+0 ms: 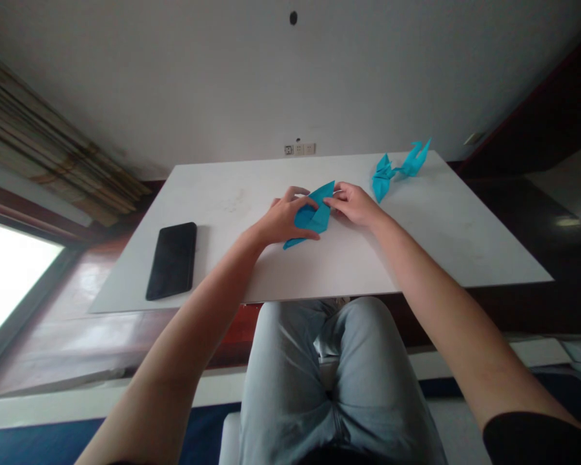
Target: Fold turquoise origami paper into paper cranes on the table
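Note:
A folded piece of blue paper (315, 213) lies on the white table (445, 239), near its middle. My left hand (281, 221) grips its left side, fingers curled over the fold and thumb beneath. My right hand (354, 203) pinches the paper's upper right point between thumb and fingers. Both forearms reach forward over my lap.
Two finished blue paper cranes (382, 175) (415, 159) stand at the table's far right. A black phone (172, 259) lies flat near the front left edge. A wall with a socket plate (300, 149) rises behind the table. A window is at the left.

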Available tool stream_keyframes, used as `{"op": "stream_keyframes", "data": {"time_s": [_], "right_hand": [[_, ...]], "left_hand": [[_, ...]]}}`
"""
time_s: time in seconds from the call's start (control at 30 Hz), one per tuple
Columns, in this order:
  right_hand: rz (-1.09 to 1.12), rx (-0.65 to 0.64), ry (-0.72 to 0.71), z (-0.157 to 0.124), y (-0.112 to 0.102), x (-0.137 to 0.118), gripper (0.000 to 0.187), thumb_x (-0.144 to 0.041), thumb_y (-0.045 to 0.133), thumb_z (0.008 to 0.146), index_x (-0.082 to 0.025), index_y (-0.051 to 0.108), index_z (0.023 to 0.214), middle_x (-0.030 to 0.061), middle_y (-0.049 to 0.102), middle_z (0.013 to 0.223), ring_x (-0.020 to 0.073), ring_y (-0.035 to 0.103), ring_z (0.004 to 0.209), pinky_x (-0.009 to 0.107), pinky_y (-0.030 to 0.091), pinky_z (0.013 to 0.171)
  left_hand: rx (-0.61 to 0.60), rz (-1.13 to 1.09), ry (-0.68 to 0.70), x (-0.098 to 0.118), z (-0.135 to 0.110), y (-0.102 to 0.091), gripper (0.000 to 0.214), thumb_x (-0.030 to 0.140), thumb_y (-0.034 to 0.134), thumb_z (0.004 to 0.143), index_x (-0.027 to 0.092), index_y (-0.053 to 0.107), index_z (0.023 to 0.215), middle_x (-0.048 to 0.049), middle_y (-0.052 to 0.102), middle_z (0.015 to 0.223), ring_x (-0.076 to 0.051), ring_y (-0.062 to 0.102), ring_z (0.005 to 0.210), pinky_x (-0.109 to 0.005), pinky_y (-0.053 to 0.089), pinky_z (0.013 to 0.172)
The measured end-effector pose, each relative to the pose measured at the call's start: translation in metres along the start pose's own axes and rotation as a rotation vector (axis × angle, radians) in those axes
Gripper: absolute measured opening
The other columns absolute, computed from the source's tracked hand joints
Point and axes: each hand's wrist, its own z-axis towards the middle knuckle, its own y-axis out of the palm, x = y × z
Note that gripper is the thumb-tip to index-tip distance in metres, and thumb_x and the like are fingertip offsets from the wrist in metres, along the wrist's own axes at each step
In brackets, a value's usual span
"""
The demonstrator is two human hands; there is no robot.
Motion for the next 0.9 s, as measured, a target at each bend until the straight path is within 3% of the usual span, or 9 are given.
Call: {"op": "stream_keyframes", "data": {"time_s": [0.13, 0.27, 0.47, 0.57, 0.67, 0.77, 0.9], "right_hand": [[-0.037, 0.044, -0.067, 0.002, 0.001, 0.002, 0.053, -0.071, 0.096, 0.081, -0.026, 0.068, 0.091, 0.0029, 0.08, 0.088, 0.0219, 0.068, 0.08, 0.037, 0.052, 0.075], [-0.16, 0.098, -0.08, 0.003, -0.003, 0.003, 0.06, -0.083, 0.082, 0.089, -0.028, 0.06, 0.079, -0.0019, 0.063, 0.069, 0.0198, 0.056, 0.068, 0.038, 0.045, 0.073], [-0.397, 0.179, -0.09, 0.004, -0.012, 0.003, 0.06, -0.081, 0.065, 0.103, -0.026, 0.068, 0.08, 0.0009, 0.062, 0.07, 0.0242, 0.062, 0.076, 0.04, 0.042, 0.077], [-0.438, 0.198, -0.081, 0.008, -0.014, 0.01, 0.056, -0.074, 0.061, 0.108, -0.026, 0.067, 0.081, 0.0025, 0.065, 0.073, 0.0248, 0.064, 0.078, 0.041, 0.045, 0.079], [-0.443, 0.264, -0.111, 0.013, -0.018, 0.021, 0.045, -0.067, 0.06, 0.111, -0.026, 0.07, 0.095, 0.0047, 0.073, 0.087, 0.0255, 0.068, 0.085, 0.042, 0.052, 0.084], [-0.53, 0.389, -0.248, 0.016, -0.024, 0.025, 0.035, -0.058, 0.066, 0.11, -0.028, 0.074, 0.125, 0.0097, 0.076, 0.116, 0.0278, 0.071, 0.102, 0.044, 0.059, 0.091], [-0.754, 0.271, -0.406, 0.006, -0.024, 0.011, 0.041, -0.051, 0.064, 0.114, -0.028, 0.08, 0.145, 0.0156, 0.074, 0.14, 0.0337, 0.072, 0.117, 0.054, 0.06, 0.105]], "left_hand": [[0.019, 0.007, 0.016, 0.002, 0.0, -0.001, 0.076, 0.055, 0.107, 0.075, 0.028, 0.069, 0.135, -0.0147, 0.058, 0.16, -0.043, 0.057, 0.157, -0.06, 0.049, 0.129], [-0.013, 0.009, 0.068, 0.0, 0.0, 0.0, 0.065, 0.055, 0.104, 0.081, 0.029, 0.075, 0.133, -0.0153, 0.054, 0.163, -0.043, 0.057, 0.157, -0.06, 0.049, 0.128], [0.018, -0.004, 0.074, 0.001, -0.002, -0.001, 0.089, 0.05, 0.108, 0.079, 0.031, 0.066, 0.155, -0.0171, 0.056, 0.161, -0.041, 0.059, 0.153, -0.06, 0.05, 0.127], [-0.03, 0.016, 0.086, 0.001, -0.002, -0.002, 0.067, 0.052, 0.103, 0.086, 0.032, 0.077, 0.144, -0.0158, 0.055, 0.162, -0.042, 0.056, 0.157, -0.061, 0.047, 0.129], [-0.067, 0.051, 0.097, -0.002, -0.002, -0.001, 0.045, 0.053, 0.095, 0.095, 0.036, 0.086, 0.136, -0.0135, 0.054, 0.162, -0.042, 0.057, 0.155, -0.063, 0.043, 0.132], [-0.072, 0.08, 0.098, -0.003, -0.002, 0.0, 0.038, 0.052, 0.083, 0.104, 0.039, 0.087, 0.14, -0.0123, 0.056, 0.161, -0.039, 0.06, 0.147, -0.063, 0.043, 0.131], [-0.026, 0.14, 0.09, 0.001, -0.003, 0.0, 0.034, 0.048, 0.08, 0.105, 0.038, 0.089, 0.137, -0.0119, 0.06, 0.165, -0.04, 0.056, 0.148, -0.064, 0.041, 0.129]]}}
